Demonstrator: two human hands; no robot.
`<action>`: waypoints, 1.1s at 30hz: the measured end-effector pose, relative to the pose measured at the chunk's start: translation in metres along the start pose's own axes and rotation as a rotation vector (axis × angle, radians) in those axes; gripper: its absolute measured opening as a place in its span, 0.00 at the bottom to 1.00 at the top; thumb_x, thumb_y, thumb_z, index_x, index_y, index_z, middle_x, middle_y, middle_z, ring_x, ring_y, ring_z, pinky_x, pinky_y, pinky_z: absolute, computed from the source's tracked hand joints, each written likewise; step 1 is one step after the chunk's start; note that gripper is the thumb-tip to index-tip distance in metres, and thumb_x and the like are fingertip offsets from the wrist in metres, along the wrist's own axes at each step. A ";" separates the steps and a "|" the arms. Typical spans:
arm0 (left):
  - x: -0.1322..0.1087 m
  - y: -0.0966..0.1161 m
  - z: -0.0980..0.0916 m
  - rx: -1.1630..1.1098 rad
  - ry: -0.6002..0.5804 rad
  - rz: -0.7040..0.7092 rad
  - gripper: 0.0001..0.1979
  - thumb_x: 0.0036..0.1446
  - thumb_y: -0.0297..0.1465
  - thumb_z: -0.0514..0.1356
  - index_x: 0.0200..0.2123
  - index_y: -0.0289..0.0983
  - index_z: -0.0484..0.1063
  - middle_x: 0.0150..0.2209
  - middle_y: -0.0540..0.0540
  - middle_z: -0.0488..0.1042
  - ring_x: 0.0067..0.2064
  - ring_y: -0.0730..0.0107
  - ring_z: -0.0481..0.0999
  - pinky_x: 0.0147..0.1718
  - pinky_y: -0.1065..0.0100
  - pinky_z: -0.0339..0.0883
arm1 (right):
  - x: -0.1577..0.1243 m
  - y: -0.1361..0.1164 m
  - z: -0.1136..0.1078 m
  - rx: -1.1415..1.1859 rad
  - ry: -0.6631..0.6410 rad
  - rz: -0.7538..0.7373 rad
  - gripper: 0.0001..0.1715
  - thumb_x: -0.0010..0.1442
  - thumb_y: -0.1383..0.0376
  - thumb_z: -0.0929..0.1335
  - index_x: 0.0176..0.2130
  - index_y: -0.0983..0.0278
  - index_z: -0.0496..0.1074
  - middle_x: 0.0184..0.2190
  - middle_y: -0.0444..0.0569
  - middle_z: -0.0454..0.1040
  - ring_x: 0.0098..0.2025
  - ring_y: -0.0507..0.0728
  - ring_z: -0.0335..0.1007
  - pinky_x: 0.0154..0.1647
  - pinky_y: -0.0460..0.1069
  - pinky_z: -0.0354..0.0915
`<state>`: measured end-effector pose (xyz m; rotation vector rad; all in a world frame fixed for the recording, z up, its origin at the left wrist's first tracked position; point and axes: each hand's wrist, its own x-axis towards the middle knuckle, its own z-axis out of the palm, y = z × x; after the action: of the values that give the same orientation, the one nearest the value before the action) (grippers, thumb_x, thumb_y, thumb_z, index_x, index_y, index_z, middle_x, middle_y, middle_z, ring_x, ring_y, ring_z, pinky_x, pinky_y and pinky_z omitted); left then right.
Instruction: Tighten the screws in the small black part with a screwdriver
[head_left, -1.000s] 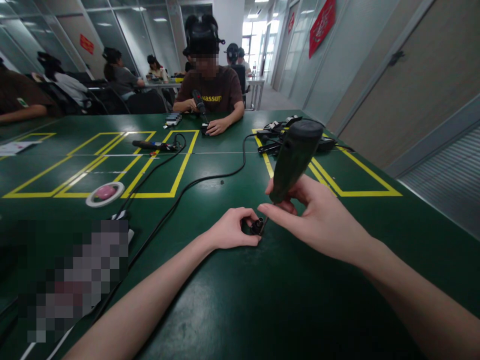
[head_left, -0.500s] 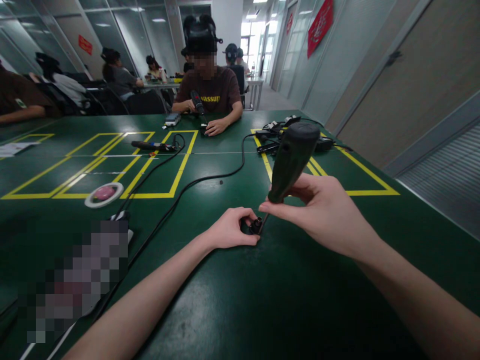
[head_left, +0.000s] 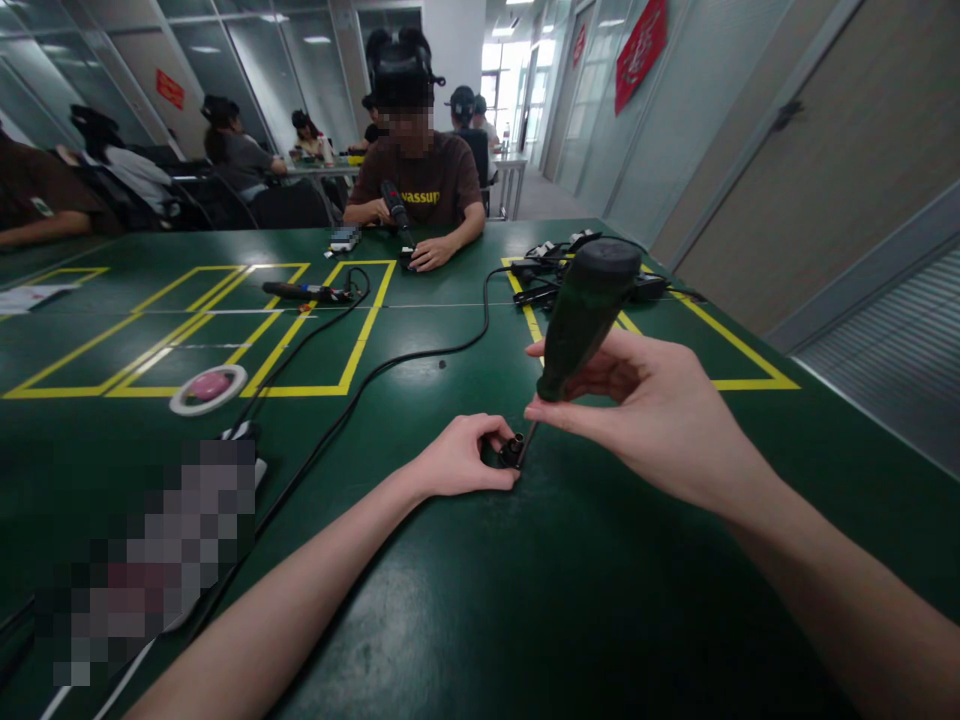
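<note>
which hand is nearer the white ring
Left: the left hand, holding a small black part, is right of the white ring; the right hand, holding a screwdriver, is farther right.

Passage is afforded between the forearms [head_left: 322, 570]. Beyond the left hand [head_left: 461, 460], the bench [head_left: 525, 600] is crossed by a cable [head_left: 405, 356]; airspace at the right hand [head_left: 652, 410] is occupied by the screwdriver [head_left: 585, 315].

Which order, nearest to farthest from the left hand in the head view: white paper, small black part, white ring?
1. Small black part: between the thumb and fingers of the left hand.
2. White ring: on the table, forward and to the left.
3. White paper: farther forward, at the picture's left edge.
</note>
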<state>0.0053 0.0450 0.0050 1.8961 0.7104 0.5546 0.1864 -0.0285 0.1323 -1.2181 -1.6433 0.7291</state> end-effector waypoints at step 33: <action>0.001 0.002 -0.001 0.021 0.010 0.006 0.11 0.43 0.28 0.69 0.33 0.35 0.76 0.32 0.52 0.75 0.34 0.71 0.71 0.37 0.69 0.66 | -0.001 -0.003 -0.007 -0.036 -0.067 -0.027 0.20 0.57 0.61 0.76 0.49 0.61 0.77 0.35 0.48 0.84 0.36 0.60 0.83 0.42 0.55 0.80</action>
<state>0.0059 0.0456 0.0068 1.9168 0.7203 0.5625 0.1918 -0.0312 0.1367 -1.2054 -1.7317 0.7334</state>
